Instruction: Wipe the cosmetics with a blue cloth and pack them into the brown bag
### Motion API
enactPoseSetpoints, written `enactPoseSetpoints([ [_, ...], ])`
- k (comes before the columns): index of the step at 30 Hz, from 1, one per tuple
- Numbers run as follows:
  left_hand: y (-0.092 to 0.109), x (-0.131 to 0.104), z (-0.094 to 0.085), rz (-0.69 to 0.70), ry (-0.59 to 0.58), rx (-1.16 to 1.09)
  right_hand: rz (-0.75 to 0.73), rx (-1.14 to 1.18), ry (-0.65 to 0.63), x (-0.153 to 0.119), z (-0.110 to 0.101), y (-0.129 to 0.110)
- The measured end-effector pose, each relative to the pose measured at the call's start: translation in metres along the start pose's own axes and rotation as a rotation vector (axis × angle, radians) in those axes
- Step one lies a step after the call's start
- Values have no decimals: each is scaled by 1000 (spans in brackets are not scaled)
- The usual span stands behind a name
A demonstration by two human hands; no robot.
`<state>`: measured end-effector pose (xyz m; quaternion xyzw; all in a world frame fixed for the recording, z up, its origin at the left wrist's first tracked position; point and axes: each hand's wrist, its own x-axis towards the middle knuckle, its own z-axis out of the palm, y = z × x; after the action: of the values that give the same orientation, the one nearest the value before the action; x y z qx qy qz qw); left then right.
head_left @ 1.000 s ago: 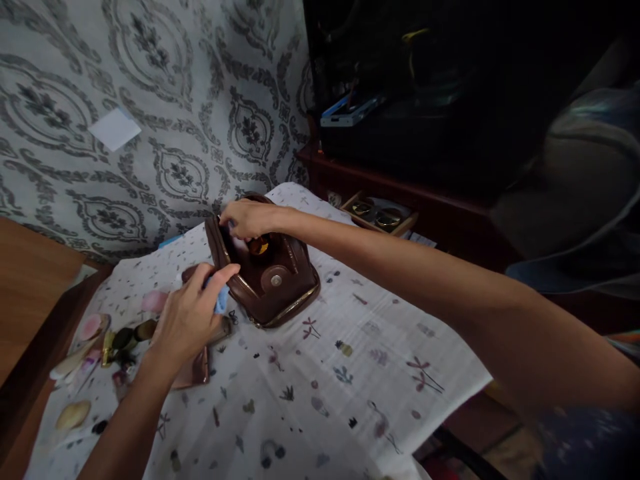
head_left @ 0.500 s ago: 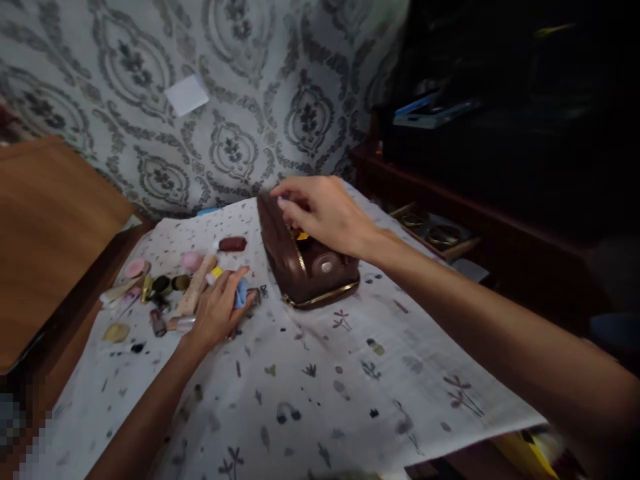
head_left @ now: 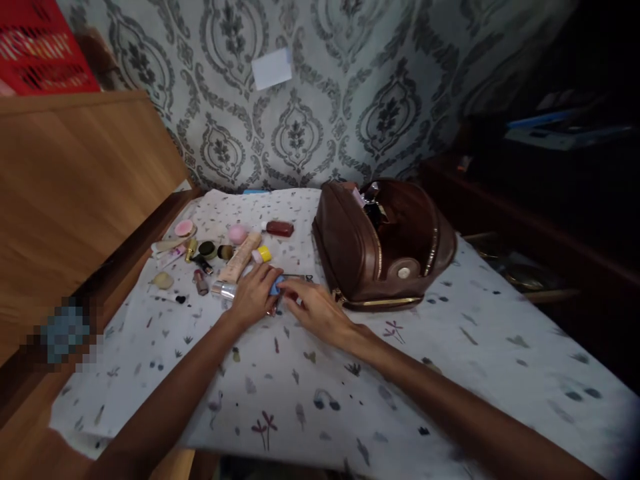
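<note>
My left hand [head_left: 256, 293] is closed round a small blue item [head_left: 275, 286] among the cosmetics. Beside it, my right hand [head_left: 315, 308] touches the blue item with bent fingers; whether it grips anything is hidden. A brown bag [head_left: 350, 247] stands unzipped and open at the right, with items inside. Near my left hand lie a silver-capped tube [head_left: 225, 289], a beige tube [head_left: 241, 258] and a yellow-capped item [head_left: 263, 254]. Behind them are a pink sponge [head_left: 238, 233] and a dark red bottle [head_left: 279, 229].
Several small cosmetics, including a pink compact [head_left: 185, 229] and a beige sponge [head_left: 163, 281], lie at the left on the patterned cloth [head_left: 310, 387]. A wooden panel [head_left: 90, 160] rises at the left. Patterned wallpaper [head_left: 300, 133] stands behind.
My right hand has left the brown bag and come over beside my left hand. The bag's opening now gapes wide. The view has shifted, so the scene sits further right.
</note>
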<state>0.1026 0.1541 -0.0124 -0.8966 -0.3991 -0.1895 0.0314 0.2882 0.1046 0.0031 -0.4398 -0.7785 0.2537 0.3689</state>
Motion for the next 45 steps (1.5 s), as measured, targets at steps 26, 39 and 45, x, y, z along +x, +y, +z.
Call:
enactPoseSetpoints([
  [26,-108,-25,-31,-545,327,93,48,108,96,-7,50,10],
  [39,-168,-22,-11,-802,196,-149,-11,46,57,-6,47,6],
  [45,-174,-27,-12,-823,234,-195,-3,44,76,-5,49,9],
])
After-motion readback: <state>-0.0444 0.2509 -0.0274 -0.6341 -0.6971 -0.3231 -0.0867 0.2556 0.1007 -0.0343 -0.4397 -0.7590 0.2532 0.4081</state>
